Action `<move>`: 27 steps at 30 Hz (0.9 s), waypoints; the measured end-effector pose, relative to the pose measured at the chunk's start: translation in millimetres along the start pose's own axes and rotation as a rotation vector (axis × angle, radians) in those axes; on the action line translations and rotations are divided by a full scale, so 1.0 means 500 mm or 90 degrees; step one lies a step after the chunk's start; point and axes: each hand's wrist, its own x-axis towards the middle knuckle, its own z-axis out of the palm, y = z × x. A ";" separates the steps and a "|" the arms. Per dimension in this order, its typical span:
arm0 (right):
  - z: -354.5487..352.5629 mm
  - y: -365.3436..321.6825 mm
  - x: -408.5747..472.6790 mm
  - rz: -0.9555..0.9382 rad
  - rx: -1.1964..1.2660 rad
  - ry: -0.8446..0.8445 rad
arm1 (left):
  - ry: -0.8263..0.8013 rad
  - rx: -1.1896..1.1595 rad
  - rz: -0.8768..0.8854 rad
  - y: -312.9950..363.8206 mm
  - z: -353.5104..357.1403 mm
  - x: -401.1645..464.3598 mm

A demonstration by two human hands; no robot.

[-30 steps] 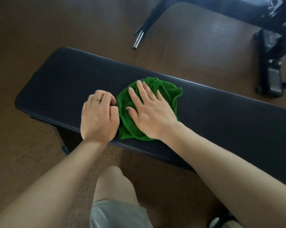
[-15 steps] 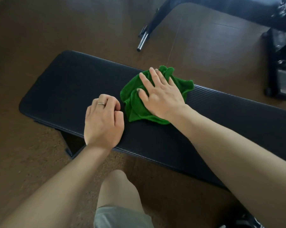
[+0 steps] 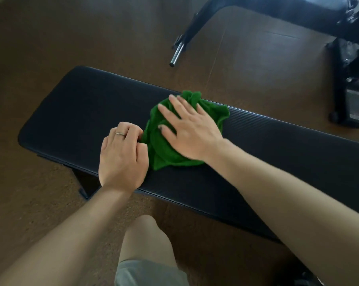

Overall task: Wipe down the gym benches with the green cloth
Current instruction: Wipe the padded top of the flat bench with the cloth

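While the right hand point(image 3: 192, 132) presses spread fingers on the green cloth point(image 3: 168, 153), the bench point(image 3: 71, 108) runs unwiped toward frame left, past the curled left hand point(image 3: 123, 159).

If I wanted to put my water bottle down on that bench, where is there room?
The bench pad is bare from its rounded left end up to the left hand, and again right of the green cloth. The middle is crowded: the right hand presses the cloth there, the left hand beside it.
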 end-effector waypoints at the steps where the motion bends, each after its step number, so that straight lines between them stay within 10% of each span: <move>1: -0.004 0.015 0.021 0.021 -0.001 0.005 | -0.001 -0.003 -0.003 0.000 0.000 0.000; 16: -0.037 0.173 -0.078 0.368 -0.047 -0.001 | 0.012 -0.003 -0.013 0.010 0.001 -0.001; 27: -0.018 0.032 0.073 0.168 -0.017 0.032 | 0.012 0.002 -0.001 0.002 -0.001 -0.002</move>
